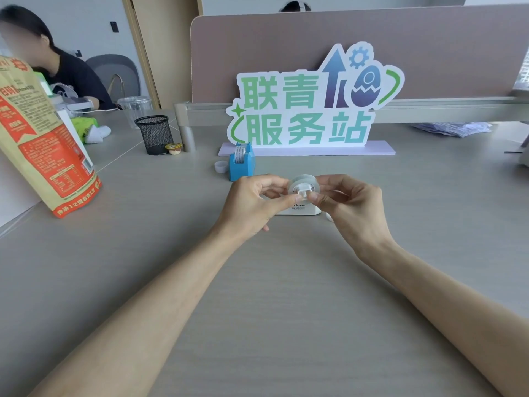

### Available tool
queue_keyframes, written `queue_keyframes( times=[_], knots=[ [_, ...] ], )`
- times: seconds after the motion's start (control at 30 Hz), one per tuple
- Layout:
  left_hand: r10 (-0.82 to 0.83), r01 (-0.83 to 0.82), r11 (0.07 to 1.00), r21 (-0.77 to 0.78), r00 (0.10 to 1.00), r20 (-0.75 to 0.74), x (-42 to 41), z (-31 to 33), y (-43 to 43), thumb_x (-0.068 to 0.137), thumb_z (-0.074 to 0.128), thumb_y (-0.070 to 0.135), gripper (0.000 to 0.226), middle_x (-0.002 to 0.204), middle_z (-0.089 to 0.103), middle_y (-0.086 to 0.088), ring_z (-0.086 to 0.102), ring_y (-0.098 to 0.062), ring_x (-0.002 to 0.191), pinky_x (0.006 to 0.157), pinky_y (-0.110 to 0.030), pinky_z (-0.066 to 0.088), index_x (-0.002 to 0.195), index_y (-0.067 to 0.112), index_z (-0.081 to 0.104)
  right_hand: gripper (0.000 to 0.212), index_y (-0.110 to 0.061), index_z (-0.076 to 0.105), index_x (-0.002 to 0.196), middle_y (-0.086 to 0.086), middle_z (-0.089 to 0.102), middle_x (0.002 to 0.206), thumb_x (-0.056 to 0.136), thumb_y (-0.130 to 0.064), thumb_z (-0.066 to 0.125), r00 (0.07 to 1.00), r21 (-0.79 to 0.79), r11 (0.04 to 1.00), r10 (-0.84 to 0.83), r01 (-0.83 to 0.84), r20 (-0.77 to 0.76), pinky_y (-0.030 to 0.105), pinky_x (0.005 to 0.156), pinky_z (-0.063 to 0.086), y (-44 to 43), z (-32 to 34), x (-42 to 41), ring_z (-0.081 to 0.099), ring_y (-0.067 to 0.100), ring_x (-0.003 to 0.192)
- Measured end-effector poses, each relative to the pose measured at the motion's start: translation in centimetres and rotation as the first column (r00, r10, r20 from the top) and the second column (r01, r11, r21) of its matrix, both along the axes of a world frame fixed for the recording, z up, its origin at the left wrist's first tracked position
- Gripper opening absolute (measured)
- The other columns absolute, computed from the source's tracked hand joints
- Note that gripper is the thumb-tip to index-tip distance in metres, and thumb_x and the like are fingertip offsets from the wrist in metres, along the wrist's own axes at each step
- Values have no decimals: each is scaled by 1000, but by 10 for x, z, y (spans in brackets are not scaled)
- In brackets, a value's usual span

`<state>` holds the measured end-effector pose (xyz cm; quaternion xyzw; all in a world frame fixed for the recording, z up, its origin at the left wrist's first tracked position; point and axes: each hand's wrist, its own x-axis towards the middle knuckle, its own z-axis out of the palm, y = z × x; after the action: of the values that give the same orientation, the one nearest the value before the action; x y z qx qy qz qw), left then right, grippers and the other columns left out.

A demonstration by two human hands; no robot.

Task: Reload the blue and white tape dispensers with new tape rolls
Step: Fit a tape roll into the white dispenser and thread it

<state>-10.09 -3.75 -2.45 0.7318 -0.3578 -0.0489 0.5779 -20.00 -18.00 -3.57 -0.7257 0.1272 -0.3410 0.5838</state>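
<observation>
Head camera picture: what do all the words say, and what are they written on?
"联青": top row of the white cut-out desk sign with green letters.
"服务站": bottom row of the same sign.
"12": in the bottom strip of the brown and red paper bag; its other print is too blurred to read.
White plastic tape dispenser: dark label, partly hidden, unreadable.
Blue plastic tape dispenser: print on its tape, too small to read.
</observation>
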Motion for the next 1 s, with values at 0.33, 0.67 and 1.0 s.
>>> queue_keyframes(
  times=[0.33, 0.67, 1.0],
  knots=[
    [-27, 27, 999, -25, 1000, 2, 2, -4, -1, 78, 79, 25, 11, 83, 76, 3, 66, -2, 71, 34, -22, 41, 87, 22, 75, 24, -4, 72, 102, 3, 76, 91, 79, -7, 78, 1000, -8, 1000, -20, 20, 12, 10, 63, 50, 0, -3, 2, 71, 1, 75],
    [-36, 37, 998, -42, 999, 7, 4, -6, -2, 78, 78, 24, 9, 84, 76, 1, 67, -4, 73, 36, -24, 45, 86, 24, 75, 23, -5, 73, 101, 1, 76, 90, 79, -8, 78, 999, -20, 999, -41, 41, 19, 12, 67, 51, 1, -4, 4, 73, 6, 80],
    [-35, 34, 999, -19, 999, -9, 4, -2, 0, 77, 79, 23, 9, 80, 75, 5, 65, -2, 69, 36, -23, 44, 85, 25, 75, 22, -5, 72, 102, 3, 76, 90, 80, -8, 77, 999, 1, 1000, -26, 26, 24, 16, 70, 54, 3, -6, 4, 73, 8, 81]
  ],
)
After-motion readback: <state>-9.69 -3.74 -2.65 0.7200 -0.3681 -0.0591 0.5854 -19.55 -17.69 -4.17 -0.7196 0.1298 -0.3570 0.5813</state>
